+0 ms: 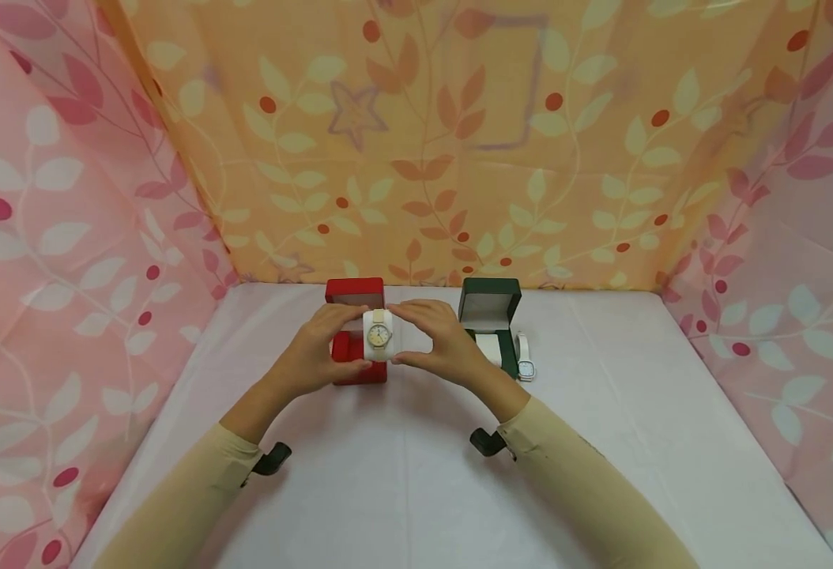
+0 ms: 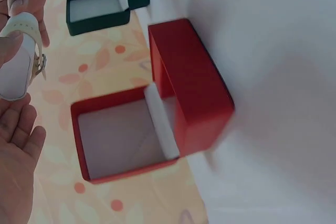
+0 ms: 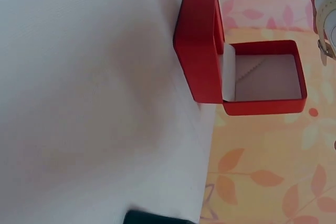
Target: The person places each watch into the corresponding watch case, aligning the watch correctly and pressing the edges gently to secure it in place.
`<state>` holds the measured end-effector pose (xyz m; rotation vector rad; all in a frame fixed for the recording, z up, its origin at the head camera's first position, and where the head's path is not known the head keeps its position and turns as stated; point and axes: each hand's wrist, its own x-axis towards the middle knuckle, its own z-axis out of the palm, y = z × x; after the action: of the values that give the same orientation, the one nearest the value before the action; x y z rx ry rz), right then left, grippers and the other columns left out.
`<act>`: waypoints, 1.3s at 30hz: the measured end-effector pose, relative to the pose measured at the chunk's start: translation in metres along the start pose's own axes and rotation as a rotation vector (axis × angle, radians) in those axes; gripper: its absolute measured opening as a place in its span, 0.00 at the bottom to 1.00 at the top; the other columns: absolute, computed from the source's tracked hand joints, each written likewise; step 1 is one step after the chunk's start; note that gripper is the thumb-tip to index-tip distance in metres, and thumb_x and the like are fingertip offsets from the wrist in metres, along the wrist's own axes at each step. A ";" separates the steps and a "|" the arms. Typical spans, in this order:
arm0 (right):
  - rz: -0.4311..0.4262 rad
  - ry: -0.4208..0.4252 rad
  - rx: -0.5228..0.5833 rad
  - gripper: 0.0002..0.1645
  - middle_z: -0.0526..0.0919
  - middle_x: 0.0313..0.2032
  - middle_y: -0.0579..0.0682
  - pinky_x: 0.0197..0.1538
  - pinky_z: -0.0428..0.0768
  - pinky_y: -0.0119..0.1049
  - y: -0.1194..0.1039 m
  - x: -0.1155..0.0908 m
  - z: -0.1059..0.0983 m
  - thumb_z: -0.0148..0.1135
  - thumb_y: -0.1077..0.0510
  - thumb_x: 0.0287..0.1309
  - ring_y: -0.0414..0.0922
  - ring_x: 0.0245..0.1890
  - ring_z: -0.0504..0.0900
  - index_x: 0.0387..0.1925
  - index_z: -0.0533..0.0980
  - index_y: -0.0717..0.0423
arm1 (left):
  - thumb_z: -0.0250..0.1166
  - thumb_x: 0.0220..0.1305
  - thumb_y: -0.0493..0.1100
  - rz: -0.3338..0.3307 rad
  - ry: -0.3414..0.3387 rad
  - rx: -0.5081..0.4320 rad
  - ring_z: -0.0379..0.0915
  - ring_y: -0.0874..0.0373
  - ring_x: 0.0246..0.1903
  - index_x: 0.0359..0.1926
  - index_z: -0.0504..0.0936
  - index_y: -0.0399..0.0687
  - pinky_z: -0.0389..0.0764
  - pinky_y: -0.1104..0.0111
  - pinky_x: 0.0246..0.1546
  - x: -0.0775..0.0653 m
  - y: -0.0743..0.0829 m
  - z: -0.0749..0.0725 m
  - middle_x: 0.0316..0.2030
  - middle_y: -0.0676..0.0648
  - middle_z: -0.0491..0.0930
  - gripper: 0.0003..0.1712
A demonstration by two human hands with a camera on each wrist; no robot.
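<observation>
Both hands hold a wristwatch (image 1: 379, 337) with a cream strap and round pale dial, wrapped around a white cushion (image 1: 369, 353). My left hand (image 1: 317, 348) pinches the cushion's left side between fingers and thumb. On its right side, the fingers and thumb of my right hand (image 1: 441, 340) grip it too. In the left wrist view the strap's buckle (image 2: 41, 64) shows at the cushion's edge. Behind and below the watch stands an open red box (image 1: 359, 374), its lid raised and partly hidden by the left hand.
Right of the red box, an open dark green box (image 1: 489, 291) holds a white cushion (image 1: 488, 348). Against its right side lies a second watch (image 1: 525, 367) with a white strap and squarish dial. The white-covered table (image 1: 402, 482) meets patterned cloth walls on three sides.
</observation>
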<state>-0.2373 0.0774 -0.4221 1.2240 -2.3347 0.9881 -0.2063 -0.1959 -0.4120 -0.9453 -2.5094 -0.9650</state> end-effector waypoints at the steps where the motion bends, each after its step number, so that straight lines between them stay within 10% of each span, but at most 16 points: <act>1: 0.001 -0.002 0.010 0.50 0.78 0.66 0.45 0.72 0.65 0.53 0.000 0.003 0.003 0.81 0.46 0.49 0.46 0.69 0.70 0.73 0.70 0.48 | 0.83 0.49 0.45 -0.005 0.000 0.000 0.68 0.53 0.64 0.71 0.72 0.47 0.81 0.51 0.60 -0.001 -0.003 -0.001 0.63 0.49 0.76 0.48; 39: 0.225 -0.142 0.002 0.45 0.79 0.65 0.47 0.75 0.64 0.51 0.040 0.024 0.080 0.79 0.46 0.53 0.46 0.67 0.73 0.71 0.71 0.49 | 0.83 0.51 0.46 -0.280 -0.157 -0.010 0.71 0.36 0.63 0.72 0.71 0.49 0.76 0.41 0.61 -0.010 -0.074 0.010 0.63 0.38 0.75 0.48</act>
<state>-0.2809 0.0220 -0.4822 1.0809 -2.6283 1.0033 -0.2491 -0.2350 -0.4602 -0.7089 -2.8275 -1.0175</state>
